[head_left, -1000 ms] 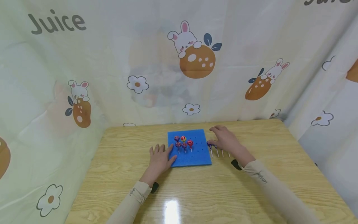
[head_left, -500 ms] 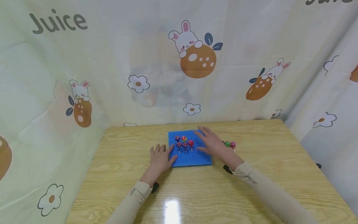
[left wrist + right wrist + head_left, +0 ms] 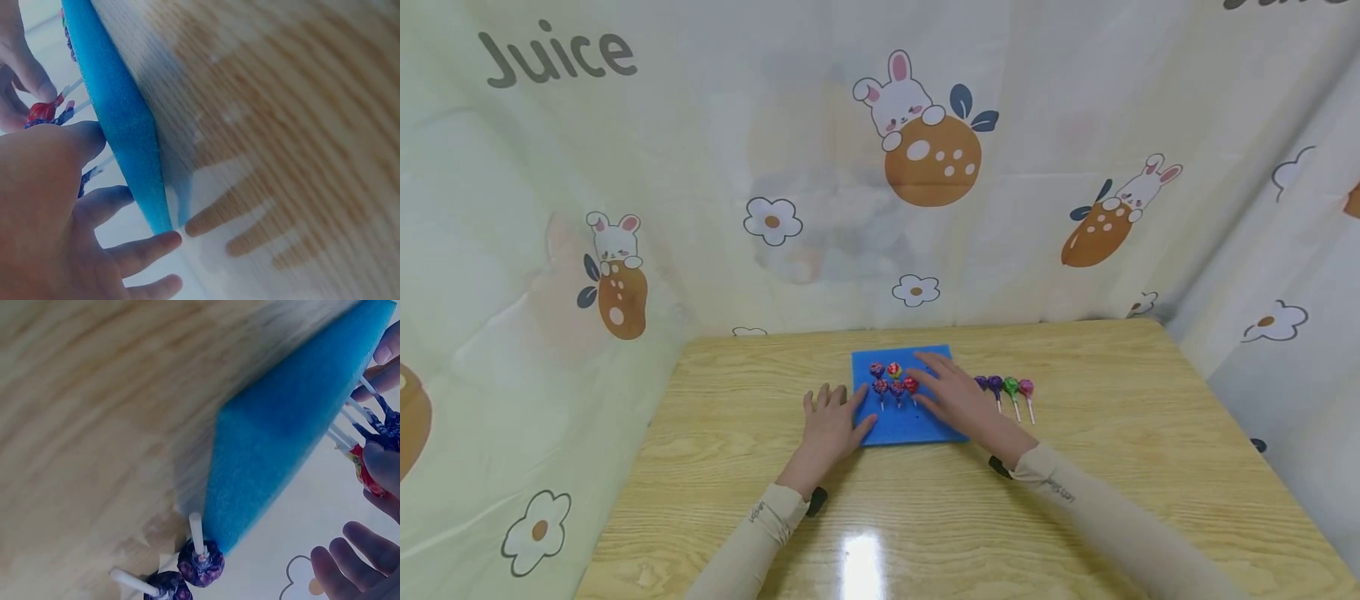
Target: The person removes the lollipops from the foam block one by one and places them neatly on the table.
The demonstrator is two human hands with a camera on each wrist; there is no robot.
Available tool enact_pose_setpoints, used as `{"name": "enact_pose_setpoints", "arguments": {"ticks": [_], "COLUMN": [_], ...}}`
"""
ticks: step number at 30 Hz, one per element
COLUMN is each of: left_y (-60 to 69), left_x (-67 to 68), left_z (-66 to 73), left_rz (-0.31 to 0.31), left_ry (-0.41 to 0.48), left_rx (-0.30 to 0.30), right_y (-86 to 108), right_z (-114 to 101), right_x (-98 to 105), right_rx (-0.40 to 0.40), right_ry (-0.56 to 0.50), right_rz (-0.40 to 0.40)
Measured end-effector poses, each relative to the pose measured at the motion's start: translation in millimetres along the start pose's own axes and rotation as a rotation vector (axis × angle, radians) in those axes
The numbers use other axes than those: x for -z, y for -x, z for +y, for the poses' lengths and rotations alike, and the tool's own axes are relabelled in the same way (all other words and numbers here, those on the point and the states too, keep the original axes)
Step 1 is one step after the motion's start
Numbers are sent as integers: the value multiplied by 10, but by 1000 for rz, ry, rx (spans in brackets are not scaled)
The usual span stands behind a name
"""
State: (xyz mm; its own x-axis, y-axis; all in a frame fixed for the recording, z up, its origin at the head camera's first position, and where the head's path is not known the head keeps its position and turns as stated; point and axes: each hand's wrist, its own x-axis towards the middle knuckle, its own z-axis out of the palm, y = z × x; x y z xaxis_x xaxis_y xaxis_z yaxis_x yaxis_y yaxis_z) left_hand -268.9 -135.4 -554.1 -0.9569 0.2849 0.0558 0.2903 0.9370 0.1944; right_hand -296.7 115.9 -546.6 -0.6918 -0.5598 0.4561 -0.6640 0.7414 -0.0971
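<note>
A blue foam board (image 3: 895,433) with small holes lies on the table, and several wrapped lollipops stand upright in it. My right hand (image 3: 961,398) reaches over the board from the right. Its thumb and forefinger pinch the head of the red lollipop (image 3: 369,478), whose stick is in the foam; the other fingers are spread. Beside it stand dark purple-blue lollipops (image 3: 881,387) and a red-and-yellow one (image 3: 894,369). My left hand (image 3: 831,423) rests at the board's left edge, fingers extended, thumb touching the foam.
Right of the board lie loose lollipops: purple ones (image 3: 995,383), a green one (image 3: 1011,387) and a pink one (image 3: 1026,387), sticks toward me. A patterned curtain (image 3: 820,275) hangs behind the wooden table (image 3: 722,500).
My right hand has moved left from the loose lollipops, across the board, to the red lollipop, and pinches it. The loose row shows again. My left hand has stayed at the board's edge.
</note>
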Motion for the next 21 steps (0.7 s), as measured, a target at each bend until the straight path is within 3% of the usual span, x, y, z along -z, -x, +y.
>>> {"name": "enact_pose_setpoints", "arguments": {"ticks": [11,21], "left_y": [-8,6], "left_x": [3,52], "left_z": [5,29], "left_rz": [-17,-18], "left_ry": [0,11], "left_rx": [6,11], "right_y": [-10,-20], "right_z": [-6,111], "right_x": [63,362], "right_rx": [-61,-165], "right_ry": [-4,-74], "right_rz": [5,-17]}}
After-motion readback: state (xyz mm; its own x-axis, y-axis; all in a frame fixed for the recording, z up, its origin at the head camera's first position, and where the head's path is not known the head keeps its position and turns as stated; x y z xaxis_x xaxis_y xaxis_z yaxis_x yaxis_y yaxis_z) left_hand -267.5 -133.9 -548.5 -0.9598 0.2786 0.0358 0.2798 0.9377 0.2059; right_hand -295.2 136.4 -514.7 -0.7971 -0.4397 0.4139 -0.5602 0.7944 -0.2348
